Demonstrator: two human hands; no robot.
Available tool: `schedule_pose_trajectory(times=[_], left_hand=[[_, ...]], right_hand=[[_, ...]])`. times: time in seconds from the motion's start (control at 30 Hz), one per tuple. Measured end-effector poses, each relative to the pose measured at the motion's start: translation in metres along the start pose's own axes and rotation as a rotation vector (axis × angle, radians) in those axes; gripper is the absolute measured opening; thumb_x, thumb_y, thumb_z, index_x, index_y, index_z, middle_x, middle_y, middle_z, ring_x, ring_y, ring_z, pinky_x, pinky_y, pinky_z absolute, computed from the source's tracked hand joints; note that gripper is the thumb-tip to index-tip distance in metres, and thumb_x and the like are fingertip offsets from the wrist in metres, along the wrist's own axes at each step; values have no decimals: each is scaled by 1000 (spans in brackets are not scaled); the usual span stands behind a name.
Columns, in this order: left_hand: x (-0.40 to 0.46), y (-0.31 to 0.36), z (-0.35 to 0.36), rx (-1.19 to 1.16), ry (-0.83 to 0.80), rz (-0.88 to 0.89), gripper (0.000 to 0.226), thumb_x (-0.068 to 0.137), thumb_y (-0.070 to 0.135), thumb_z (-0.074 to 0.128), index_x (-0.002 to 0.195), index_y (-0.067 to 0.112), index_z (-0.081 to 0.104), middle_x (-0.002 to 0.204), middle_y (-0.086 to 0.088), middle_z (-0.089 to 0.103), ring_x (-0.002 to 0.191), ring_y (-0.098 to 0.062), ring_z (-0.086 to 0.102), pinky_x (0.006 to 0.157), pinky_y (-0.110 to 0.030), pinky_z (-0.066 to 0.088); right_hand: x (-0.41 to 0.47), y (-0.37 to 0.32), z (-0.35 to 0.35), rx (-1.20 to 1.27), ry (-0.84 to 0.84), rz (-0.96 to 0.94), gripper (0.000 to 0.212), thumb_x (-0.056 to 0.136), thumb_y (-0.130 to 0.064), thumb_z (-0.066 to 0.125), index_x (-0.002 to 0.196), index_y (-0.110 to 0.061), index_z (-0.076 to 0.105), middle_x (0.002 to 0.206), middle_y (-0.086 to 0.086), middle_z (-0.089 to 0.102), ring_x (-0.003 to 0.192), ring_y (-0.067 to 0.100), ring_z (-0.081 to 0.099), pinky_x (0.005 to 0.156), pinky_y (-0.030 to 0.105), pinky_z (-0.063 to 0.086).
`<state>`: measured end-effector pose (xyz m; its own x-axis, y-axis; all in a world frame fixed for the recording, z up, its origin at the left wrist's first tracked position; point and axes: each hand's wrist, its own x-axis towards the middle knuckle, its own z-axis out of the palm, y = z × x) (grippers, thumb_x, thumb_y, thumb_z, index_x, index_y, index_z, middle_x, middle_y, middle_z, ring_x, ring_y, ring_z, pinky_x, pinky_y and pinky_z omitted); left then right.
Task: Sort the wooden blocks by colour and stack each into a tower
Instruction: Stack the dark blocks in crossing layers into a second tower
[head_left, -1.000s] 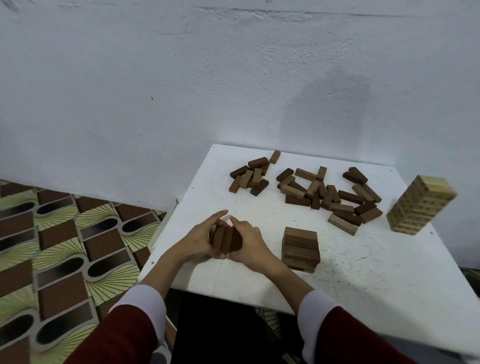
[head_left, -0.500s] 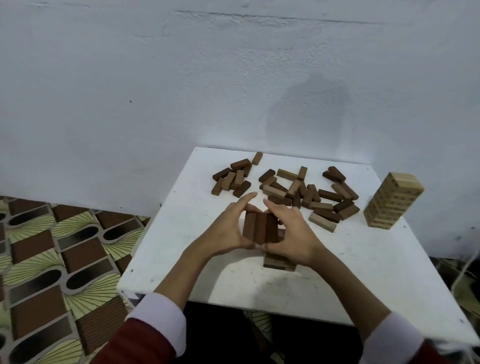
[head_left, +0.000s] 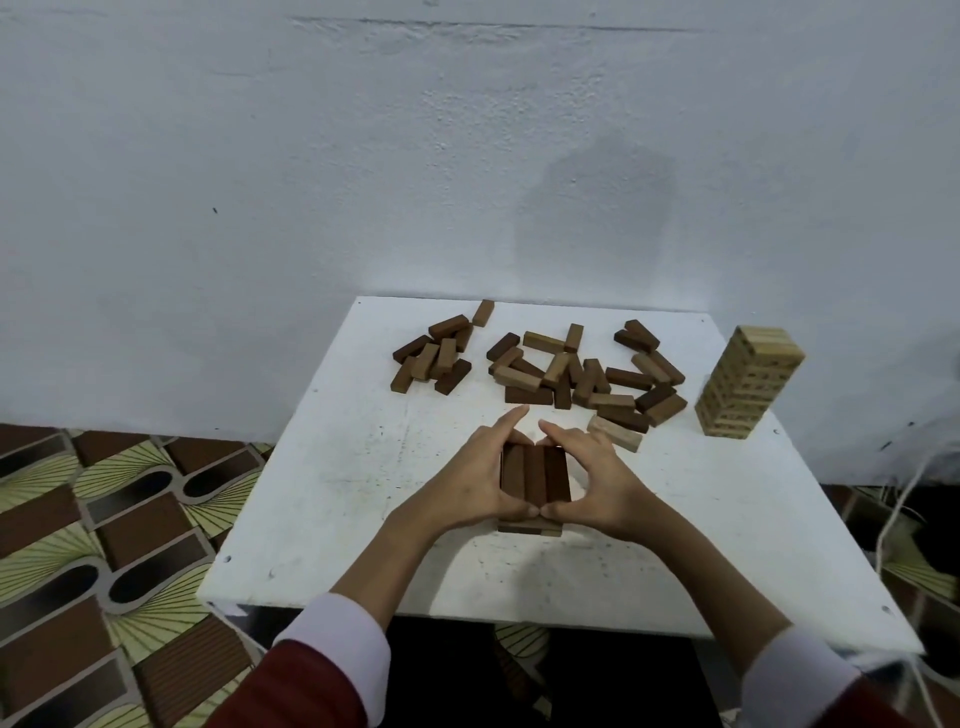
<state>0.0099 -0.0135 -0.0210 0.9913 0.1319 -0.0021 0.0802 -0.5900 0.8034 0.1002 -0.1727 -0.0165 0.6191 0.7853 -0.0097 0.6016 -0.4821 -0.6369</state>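
At the bottom of the frame, two forearms in dark red sleeves with white cuffs reach forward over the near edge of a white bench (head_left: 332, 499). Just below the middle of the frame, the left hand (head_left: 470, 480) and the right hand (head_left: 597, 483) cup a row of three dark brown blocks (head_left: 535, 475) from either side. Each grip is curled round the row, thumbs meeting at its near end and forefingers reaching past its far end. The row sits on top of a short dark tower (head_left: 530, 529), of which only the bottom near edge shows beneath the thumbs; whether the row rests fully on it I cannot tell.

These look like small, stiff, light blocks with smooth faces. Pressed side by side they should carry as one unit only while squeezed from both sides, so the long outer faces seem the best place to hold. If the pressure eases, the middle block could slip.

Beyond the hands, in the middle of the frame, a scattered pile of loose blocks (head_left: 587, 376) mixes dark and mid brown, with a smaller cluster (head_left: 434, 356) to its left. At the far right of the bench stands a finished pale wood tower (head_left: 745, 382), well apart from the rest.
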Motion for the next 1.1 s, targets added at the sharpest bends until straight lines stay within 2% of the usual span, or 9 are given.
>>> schedule_pose_trajectory(times=[0.17,0.33,0.53,0.73,0.87,0.97,1.03,1.1], left_hand=[[0,-5,1,4,-25,-15,108,67,24,85,148,27,13,129,8,44,121,-8,38,96,-16,29],[-1,-8,3,-5,-39,-34,111,66,28,85,149,28,10,135,5,41,126,-9,36,100,-22,30],[1,-9,4,-12,-33,-25,111,67,24,84,150,27,10,130,4,42,124,-11,38,99,-21,30],[2,-10,4,-19,-25,-23,111,67,23,84,149,27,9,128,3,42,123,-12,40,98,-21,32],[1,-10,5,-39,-21,-11,111,68,23,84,149,27,9,132,5,40,126,-10,37,100,-22,31],[-4,-10,7,-210,-14,-28,108,68,34,78,149,28,8,147,14,28,134,-2,25,101,-12,25],[-8,-10,11,-440,50,-88,96,75,45,69,150,30,11,150,18,22,137,0,18,107,-16,19],[-12,-6,19,-656,125,-151,73,87,55,50,148,32,17,153,16,21,141,-3,16,109,-23,17]], right_hand=[[-1,0,0,58,-38,8,95,73,-30,79,147,-26,19,142,-7,37,120,5,24,99,27,26],[-4,5,0,96,-43,5,99,71,-31,81,147,-26,17,145,-6,34,130,12,25,102,28,23],[-2,4,-1,112,-79,23,97,73,-28,80,148,-26,17,139,-5,37,119,6,26,105,30,26],[2,3,-1,98,-105,52,97,74,-25,79,147,-29,16,142,-2,34,131,15,28,107,34,29],[2,4,0,121,-104,50,99,73,-25,80,148,-28,15,143,-2,33,132,15,27,108,33,28],[-2,8,2,213,-80,33,102,70,-35,80,148,-29,14,147,-8,29,133,9,25,104,26,23],[-6,8,9,398,-8,75,100,66,-45,73,147,-30,17,147,-13,27,132,3,24,105,24,21],[-10,5,21,593,105,133,90,69,-49,70,144,-32,23,148,-14,28,133,3,25,109,27,20]])
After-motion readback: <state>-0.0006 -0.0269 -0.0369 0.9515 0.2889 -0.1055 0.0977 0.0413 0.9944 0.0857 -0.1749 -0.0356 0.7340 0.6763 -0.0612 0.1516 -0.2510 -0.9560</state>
